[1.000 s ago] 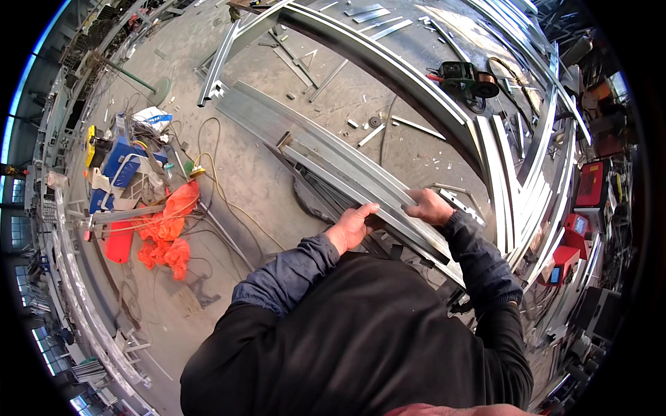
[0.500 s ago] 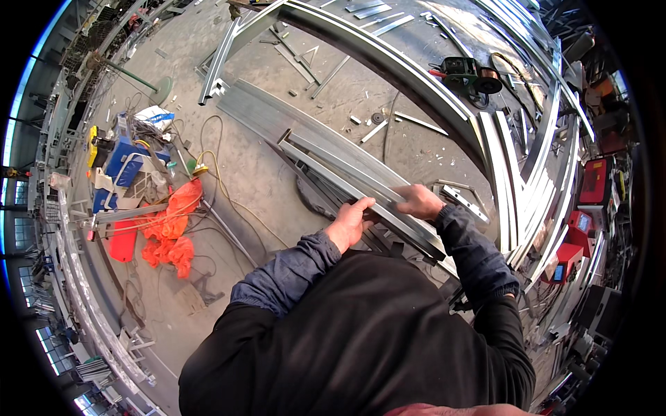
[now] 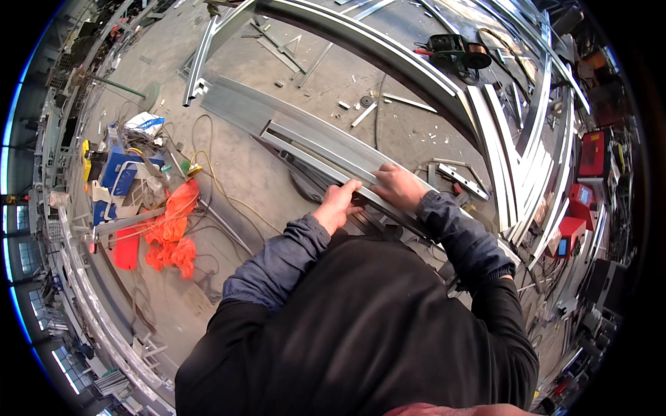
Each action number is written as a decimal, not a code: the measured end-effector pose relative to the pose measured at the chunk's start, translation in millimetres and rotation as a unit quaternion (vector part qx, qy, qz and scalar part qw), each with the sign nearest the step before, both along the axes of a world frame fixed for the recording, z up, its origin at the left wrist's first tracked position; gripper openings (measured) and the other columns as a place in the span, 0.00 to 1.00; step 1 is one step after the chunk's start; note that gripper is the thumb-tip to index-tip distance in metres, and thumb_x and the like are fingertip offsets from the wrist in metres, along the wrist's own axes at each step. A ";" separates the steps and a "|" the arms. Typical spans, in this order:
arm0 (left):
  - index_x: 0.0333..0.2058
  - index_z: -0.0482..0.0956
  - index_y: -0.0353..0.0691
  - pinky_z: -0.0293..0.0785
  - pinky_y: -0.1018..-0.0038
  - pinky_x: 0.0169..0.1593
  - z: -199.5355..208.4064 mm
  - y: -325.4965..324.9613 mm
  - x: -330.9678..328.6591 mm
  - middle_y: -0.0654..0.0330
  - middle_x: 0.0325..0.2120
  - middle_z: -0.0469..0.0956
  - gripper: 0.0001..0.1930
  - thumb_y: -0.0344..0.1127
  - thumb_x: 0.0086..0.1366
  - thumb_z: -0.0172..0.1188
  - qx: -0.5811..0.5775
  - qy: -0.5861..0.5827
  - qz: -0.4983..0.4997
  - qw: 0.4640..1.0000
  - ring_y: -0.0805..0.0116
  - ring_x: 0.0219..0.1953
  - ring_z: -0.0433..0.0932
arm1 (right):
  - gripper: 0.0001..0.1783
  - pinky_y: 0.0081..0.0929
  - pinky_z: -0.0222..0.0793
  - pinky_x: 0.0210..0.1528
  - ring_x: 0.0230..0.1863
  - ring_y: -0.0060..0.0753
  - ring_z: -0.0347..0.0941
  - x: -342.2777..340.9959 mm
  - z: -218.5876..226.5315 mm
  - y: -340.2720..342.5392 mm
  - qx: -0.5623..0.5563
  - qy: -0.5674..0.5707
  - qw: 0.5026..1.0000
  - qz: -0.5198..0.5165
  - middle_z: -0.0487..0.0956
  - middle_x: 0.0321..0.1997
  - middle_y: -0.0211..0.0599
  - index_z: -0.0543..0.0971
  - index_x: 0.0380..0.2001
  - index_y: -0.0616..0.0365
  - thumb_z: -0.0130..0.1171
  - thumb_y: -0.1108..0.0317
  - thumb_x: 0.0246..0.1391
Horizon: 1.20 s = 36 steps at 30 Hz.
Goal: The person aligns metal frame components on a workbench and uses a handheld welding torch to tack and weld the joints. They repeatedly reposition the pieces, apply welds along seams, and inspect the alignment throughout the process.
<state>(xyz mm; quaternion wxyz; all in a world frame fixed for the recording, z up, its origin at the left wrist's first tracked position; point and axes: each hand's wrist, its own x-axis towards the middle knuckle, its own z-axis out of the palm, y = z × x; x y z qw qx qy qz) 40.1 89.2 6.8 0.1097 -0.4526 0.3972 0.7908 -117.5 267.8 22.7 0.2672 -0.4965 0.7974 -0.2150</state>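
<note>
A long silvery metal channel (image 3: 305,153) runs slantwise in front of my body, its far end up and to the left. My left hand (image 3: 337,206) closes around its near edge, the thumb on top and the fingers underneath. Just right of it, my right hand (image 3: 398,186) lies over the channel's far side with curled fingers. Its fingertips are partly hidden, so I cannot tell whether they grip the metal. Beyond, a wide flat metal profile (image 3: 239,104) extends farther left. Dark metal bars beneath the channel are mostly covered by my hands and body.
A large curved metal frame (image 3: 368,45) arches across the far side. Bundled light profiles (image 3: 503,163) lie at right, near red machines (image 3: 573,232). Left are a blue box (image 3: 121,173), orange cloth (image 3: 177,215) and loose cables. A copper-coloured spool (image 3: 477,57) stands far right.
The view has shifted somewhat. My right hand has come a little closer to my left along the channel. My left hand keeps its hold on the near edge.
</note>
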 end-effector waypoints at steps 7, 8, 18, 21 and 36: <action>0.54 0.82 0.32 0.88 0.63 0.37 6.2 -6.3 3.2 0.50 0.40 0.86 0.30 0.58 0.72 0.63 -0.070 -0.022 -0.121 0.990 0.55 0.35 0.91 | 0.26 0.50 0.78 0.60 0.57 0.57 0.79 13.7 -14.8 1.1 -0.006 0.032 0.999 -0.032 0.81 0.55 0.46 0.83 0.60 0.54 0.64 0.48 0.69; 0.54 0.81 0.32 0.88 0.63 0.36 6.8 -5.3 3.5 0.50 0.40 0.86 0.30 0.58 0.72 0.63 -0.080 -0.020 -0.127 0.989 0.56 0.34 0.91 | 0.26 0.50 0.78 0.60 0.57 0.57 0.79 14.6 -16.0 0.1 -0.002 0.035 0.999 -0.037 0.81 0.55 0.46 0.83 0.60 0.54 0.64 0.48 0.70; 0.38 0.79 0.38 0.81 0.71 0.33 14.5 -23.6 30.0 0.58 0.28 0.84 0.17 0.47 0.76 0.68 -0.231 0.115 -0.259 0.931 0.68 0.28 0.84 | 0.31 0.50 0.77 0.64 0.62 0.60 0.78 15.1 6.6 5.9 0.030 -0.007 0.996 -0.088 0.81 0.58 0.51 0.81 0.65 0.56 0.59 0.43 0.73; 0.35 0.80 0.38 0.76 0.69 0.36 27.1 -33.4 28.8 0.61 0.27 0.81 0.12 0.38 0.71 0.73 -0.474 0.258 -0.234 0.809 0.69 0.28 0.78 | 0.33 0.51 0.75 0.67 0.64 0.60 0.77 7.8 10.0 29.0 0.027 -0.002 0.990 -0.140 0.80 0.60 0.53 0.80 0.67 0.56 0.56 0.40 0.75; 0.38 0.84 0.36 0.79 0.64 0.46 60.5 -81.5 6.5 0.53 0.36 0.85 0.08 0.31 0.66 0.74 -0.511 0.432 -0.330 0.666 0.55 0.38 0.84 | 0.18 0.34 0.77 0.57 0.52 0.46 0.84 57.7 80.3 150.6 -0.214 0.047 0.817 -0.534 0.86 0.53 0.47 0.85 0.57 0.63 0.61 0.61 0.76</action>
